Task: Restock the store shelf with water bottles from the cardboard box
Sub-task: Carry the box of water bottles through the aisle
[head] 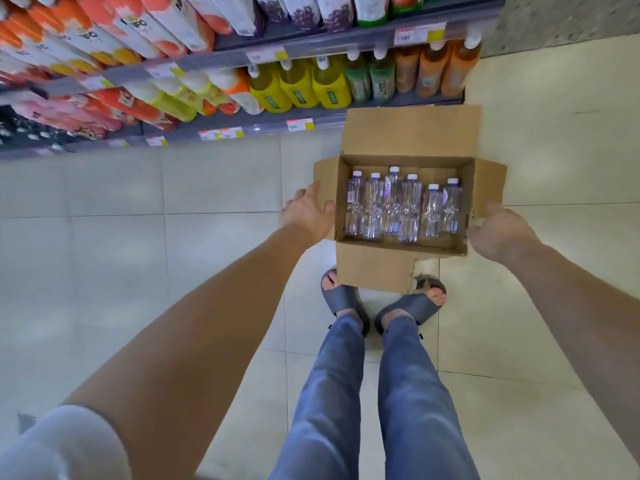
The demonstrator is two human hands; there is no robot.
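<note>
Opening step, by the look of it: open brown cardboard box [374,265] low before the grey store shelf [311,121], six clear white-capped plastic water bottles [401,209] lying inside, none out yet. Left hand [306,216] spread wide at the left flap. Right hand [498,232] curled at the right wall; cannot tell whether gripping. Next, probably: settle the box, reach in, close round one bottle, lift toward the shelf.

Top of the cardboard box [374,268] is wide open, so there's a straight drop to the water bottles [405,209], but they're jammed side by side. The far flap [412,129] stands up between box and shelf [242,57], which is crammed with juice bottles [298,84]. Open floor [138,254] to the left.
</note>
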